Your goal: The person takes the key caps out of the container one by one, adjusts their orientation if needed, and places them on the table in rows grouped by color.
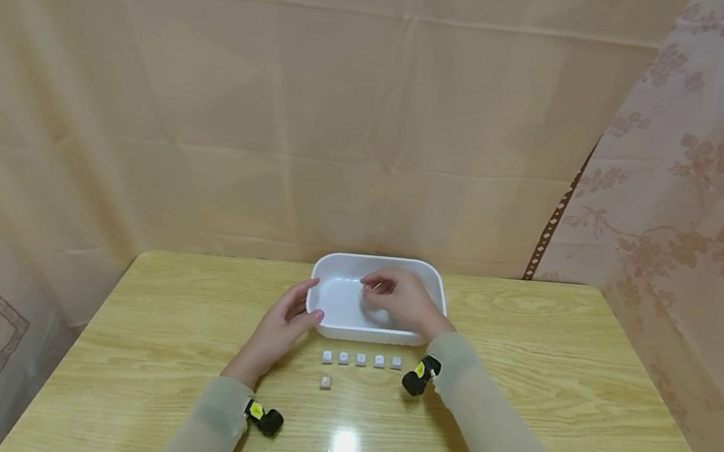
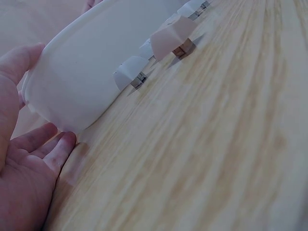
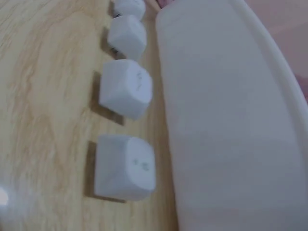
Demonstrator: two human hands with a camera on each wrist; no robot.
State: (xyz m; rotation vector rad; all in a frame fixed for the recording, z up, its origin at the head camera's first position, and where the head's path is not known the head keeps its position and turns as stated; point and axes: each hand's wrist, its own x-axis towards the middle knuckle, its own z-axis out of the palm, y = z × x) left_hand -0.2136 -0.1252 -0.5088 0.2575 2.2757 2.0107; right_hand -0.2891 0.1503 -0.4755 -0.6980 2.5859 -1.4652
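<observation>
A white rectangular tray (image 1: 335, 330) stands near the table's back edge. My left hand (image 1: 282, 323) holds its left end, thumb and fingers spread around the corner; in the left wrist view the fingers (image 2: 62, 144) touch its outer wall. My right hand (image 1: 403, 299) reaches inside over the tray floor, fingers bent toward the thumb. A small pale patch shows at its fingertips; whether it is a held thing is unclear. In front of the tray stands a row of several white keycaps (image 1: 361, 360). One beige-pink keycap (image 2: 171, 36) sits nearer me, below the row's left end.
The wooden table (image 1: 177, 354) bears a bright light reflection near its front. A beige curtain (image 1: 244, 124) hangs right behind the table, and a floral curtain (image 1: 699, 250) hangs at the right. The keycaps stand close to the tray's near wall.
</observation>
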